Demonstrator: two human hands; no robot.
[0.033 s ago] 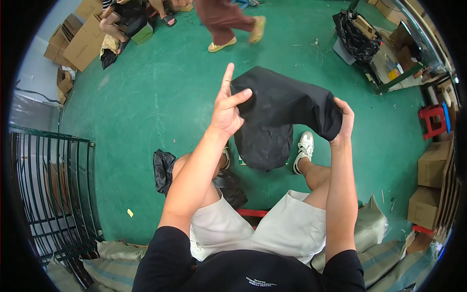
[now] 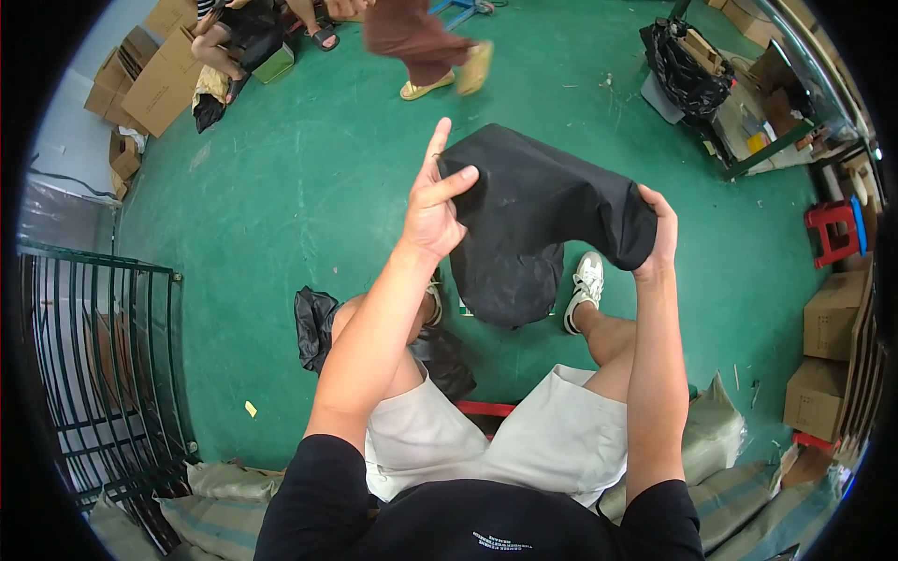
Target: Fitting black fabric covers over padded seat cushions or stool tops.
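Observation:
A limp piece of black fabric (image 2: 538, 178), possibly a bag, is stretched between my two hands above the floor. My left hand (image 2: 433, 213) grips its left end, thumb on top and index finger pointing away; the other fingers are partly hidden. At the right end, my right hand (image 2: 662, 234) holds the folded, drooping edge, with its fingers partly behind the cloth. Below the raised cloth, a rounded black fabric mass (image 2: 510, 292) sits between my feet; I cannot tell whether the two are joined.
Black plastic (image 2: 316, 327) lies by my left leg. Green metal bars (image 2: 108, 346) stand at left. Cartons (image 2: 812, 397) and a red stool (image 2: 831, 232) are at right, woven sacks (image 2: 220, 514) behind. A person in brown trousers (image 2: 412, 42) walks ahead; another sits far left.
My left hand and the fabric's left part have shifted slightly left and away. The walking person's trousers and raised foot have moved left. My right hand is almost where it was.

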